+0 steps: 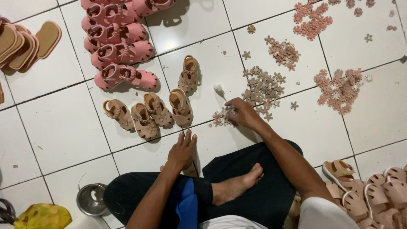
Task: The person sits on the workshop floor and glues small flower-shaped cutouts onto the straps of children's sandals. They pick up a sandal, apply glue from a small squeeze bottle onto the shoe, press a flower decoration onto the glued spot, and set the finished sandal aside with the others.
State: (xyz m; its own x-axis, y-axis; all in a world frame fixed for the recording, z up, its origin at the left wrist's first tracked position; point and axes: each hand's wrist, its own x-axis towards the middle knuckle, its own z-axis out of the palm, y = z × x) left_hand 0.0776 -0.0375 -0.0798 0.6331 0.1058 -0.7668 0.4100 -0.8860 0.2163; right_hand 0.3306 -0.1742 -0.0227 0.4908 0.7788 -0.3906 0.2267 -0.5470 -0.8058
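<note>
1. Right hand (241, 112) reaches out over the white tiled floor (63, 127), fingers curled down and pinching into a small cluster of beige flower trims (221, 118); which single piece it grips cannot be told.
2. The trims are small, flat, petal-shaped cutouts, beige to pale tan, lying loose on the tile just in front of the crossed legs.
3. Left hand (182, 150) is open, fingers spread flat, resting on a beige sandal (190, 169) mostly hidden beneath it, beside the knee.
4. Larger beige flower pile (263, 87) lies just beyond the right hand; pink flower piles (339, 89) sit well apart to the right.
5. Row of beige sandals (148, 114) stands near the left hand; pink sandals (121, 53) are stacked further out.
6. Bare tile shows between the sandal row and the flower piles.
7. Metal bowl (91, 199) sits near the left knee.
</note>
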